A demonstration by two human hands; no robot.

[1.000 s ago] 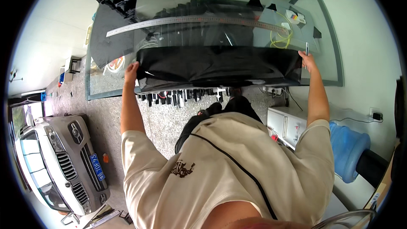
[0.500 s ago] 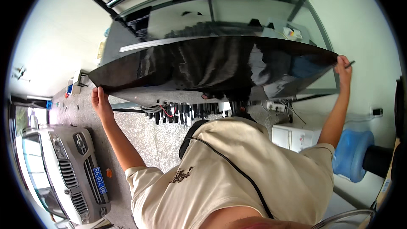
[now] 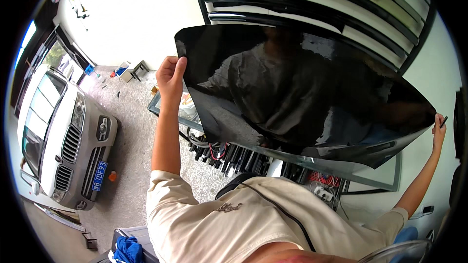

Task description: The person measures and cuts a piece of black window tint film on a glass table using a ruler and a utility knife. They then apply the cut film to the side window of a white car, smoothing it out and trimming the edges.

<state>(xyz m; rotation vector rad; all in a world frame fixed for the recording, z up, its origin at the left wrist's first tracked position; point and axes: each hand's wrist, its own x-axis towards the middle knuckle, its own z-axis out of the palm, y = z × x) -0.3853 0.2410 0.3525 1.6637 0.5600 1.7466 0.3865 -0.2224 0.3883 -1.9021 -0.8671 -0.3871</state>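
A large sheet of glossy black film (image 3: 297, 87) spans the space in front of me and mirrors a dim outline of a person. Its left edge is pinched between thumb and curled fingers of my left hand (image 3: 171, 75), which is raised. Farther right and lower, my right hand (image 3: 439, 125) grips the sheet's pointed right corner. A short, thin dark stick-like thing (image 3: 443, 122) pokes out of that same hand; its kind is too small to make out. Between the hands the film bows, and it hides most of the glass-topped table (image 3: 397, 173) behind it.
A rack of black rolls (image 3: 302, 2) hangs on the wall ahead. Under the table stand many dark upright pieces (image 3: 224, 160) and a white power strip (image 3: 323, 194). To the left is a silver car (image 3: 68, 136); a blue cloth (image 3: 128, 250) lies near the bottom.
The film has gone from lying nearly flat to standing tilted up, showing its broad face. My left hand has risen relative to my right. The view has swung, bringing more rack into sight.
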